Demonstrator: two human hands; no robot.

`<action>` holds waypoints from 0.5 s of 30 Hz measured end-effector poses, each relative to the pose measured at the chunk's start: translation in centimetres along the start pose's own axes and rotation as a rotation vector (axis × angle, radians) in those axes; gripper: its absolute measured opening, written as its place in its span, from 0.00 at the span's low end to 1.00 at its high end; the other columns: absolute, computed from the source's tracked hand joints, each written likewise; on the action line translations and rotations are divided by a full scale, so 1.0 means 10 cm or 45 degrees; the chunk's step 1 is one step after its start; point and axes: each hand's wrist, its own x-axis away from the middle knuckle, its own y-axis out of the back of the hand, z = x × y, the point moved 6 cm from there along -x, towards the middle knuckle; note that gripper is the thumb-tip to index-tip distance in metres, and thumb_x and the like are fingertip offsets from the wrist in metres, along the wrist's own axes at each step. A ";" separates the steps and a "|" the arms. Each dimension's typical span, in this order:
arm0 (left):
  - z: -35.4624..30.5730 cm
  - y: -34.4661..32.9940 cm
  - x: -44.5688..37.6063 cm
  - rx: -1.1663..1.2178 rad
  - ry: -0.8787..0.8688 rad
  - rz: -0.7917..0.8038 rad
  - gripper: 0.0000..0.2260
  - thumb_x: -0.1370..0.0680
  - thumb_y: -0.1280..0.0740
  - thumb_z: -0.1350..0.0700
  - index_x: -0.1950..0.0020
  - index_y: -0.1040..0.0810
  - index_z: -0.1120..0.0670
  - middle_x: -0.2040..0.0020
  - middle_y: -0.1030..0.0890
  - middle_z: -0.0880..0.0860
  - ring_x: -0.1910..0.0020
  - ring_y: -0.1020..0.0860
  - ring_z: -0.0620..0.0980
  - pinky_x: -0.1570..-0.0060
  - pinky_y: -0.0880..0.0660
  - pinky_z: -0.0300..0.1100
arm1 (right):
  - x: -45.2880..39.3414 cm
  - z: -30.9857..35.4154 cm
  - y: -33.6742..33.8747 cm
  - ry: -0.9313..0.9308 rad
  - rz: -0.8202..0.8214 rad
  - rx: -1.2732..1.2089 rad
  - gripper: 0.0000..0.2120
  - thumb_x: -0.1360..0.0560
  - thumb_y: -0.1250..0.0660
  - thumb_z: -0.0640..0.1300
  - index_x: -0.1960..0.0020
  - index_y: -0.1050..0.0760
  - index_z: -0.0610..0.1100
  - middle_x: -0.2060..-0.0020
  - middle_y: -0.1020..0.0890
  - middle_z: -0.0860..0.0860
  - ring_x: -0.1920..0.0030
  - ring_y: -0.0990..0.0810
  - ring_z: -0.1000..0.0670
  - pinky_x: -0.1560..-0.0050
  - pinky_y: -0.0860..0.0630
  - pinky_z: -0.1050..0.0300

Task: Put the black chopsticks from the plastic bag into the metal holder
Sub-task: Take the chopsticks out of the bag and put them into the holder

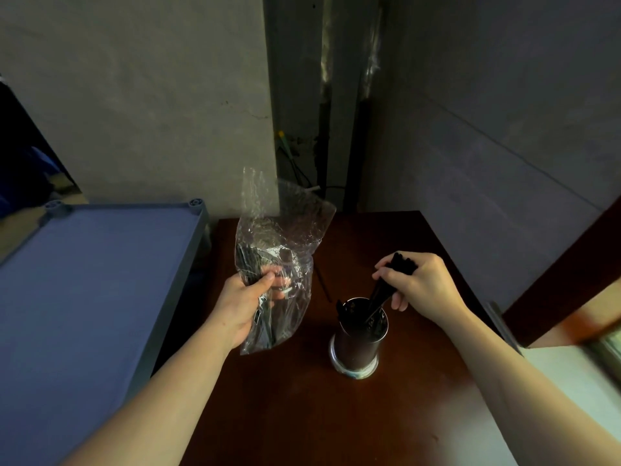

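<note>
A clear plastic bag [282,230] is held upright above the dark wooden table [302,415] by my left hand [245,297], which grips its middle; black chopsticks show through the plastic near my fingers. The metal holder [358,344] stands on the table to the right of the bag, with several black chopsticks inside. My right hand [416,280] is just above the holder's rim, closed around a bundle of black chopsticks [383,290] whose lower ends reach into the holder.
A grey-blue plastic shelf [94,280] stands to the left of the table. Concrete walls meet in a corner behind, with cables [295,163] hanging there. A single thin stick [324,284] lies on the table behind the holder. A dark wooden frame [564,280] is at right.
</note>
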 end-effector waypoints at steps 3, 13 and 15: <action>0.01 0.02 0.01 0.011 -0.004 -0.006 0.07 0.19 0.33 0.61 0.48 0.16 0.54 0.57 0.13 0.53 0.60 0.16 0.50 0.58 0.23 0.44 | 0.00 -0.16 -0.07 -0.052 0.016 0.018 0.05 0.21 0.30 0.39 0.52 0.16 0.47 0.73 0.16 0.42 0.75 0.17 0.44 0.72 0.20 0.58; 0.02 0.04 0.00 -0.020 -0.022 -0.011 0.08 0.19 0.34 0.61 0.47 0.15 0.54 0.57 0.13 0.52 0.60 0.15 0.49 0.57 0.24 0.46 | -0.01 -0.53 -0.17 -0.186 0.032 0.019 0.04 0.21 0.30 0.39 0.51 0.17 0.46 0.73 0.16 0.41 0.73 0.16 0.43 0.71 0.20 0.57; 0.03 0.03 -0.01 -0.030 -0.019 -0.002 0.07 0.18 0.34 0.61 0.46 0.16 0.54 0.56 0.13 0.52 0.60 0.16 0.49 0.57 0.24 0.45 | 0.00 -0.60 -0.23 -0.229 0.067 0.019 0.04 0.21 0.29 0.40 0.50 0.17 0.46 0.72 0.16 0.40 0.73 0.16 0.42 0.70 0.19 0.56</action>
